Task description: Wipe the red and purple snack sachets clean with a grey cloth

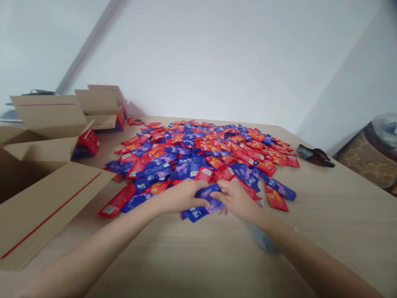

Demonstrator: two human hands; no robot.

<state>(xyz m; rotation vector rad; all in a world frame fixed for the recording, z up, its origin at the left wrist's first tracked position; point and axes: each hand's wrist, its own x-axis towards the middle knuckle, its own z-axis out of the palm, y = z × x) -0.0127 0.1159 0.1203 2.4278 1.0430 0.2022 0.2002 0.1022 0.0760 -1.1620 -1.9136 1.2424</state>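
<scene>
A wide heap of small red and blue sachets (204,151) covers the middle of a light wooden table (341,207). At the heap's near edge both hands meet on a bunch of blue sachets (207,194). My left hand (182,195) grips the bunch from the left with its fingers curled round it. My right hand (236,199) pinches the same bunch from the right. Another blue sachet (194,213) lies flat on the table just under the hands.
Open cardboard boxes stand at the left: a large one (40,198) near me with a red line on its flap, and others (99,107) farther back holding red sachets. A dark cloth item (314,155) lies at the right. A patterned seat (369,159) is beyond the table's right edge.
</scene>
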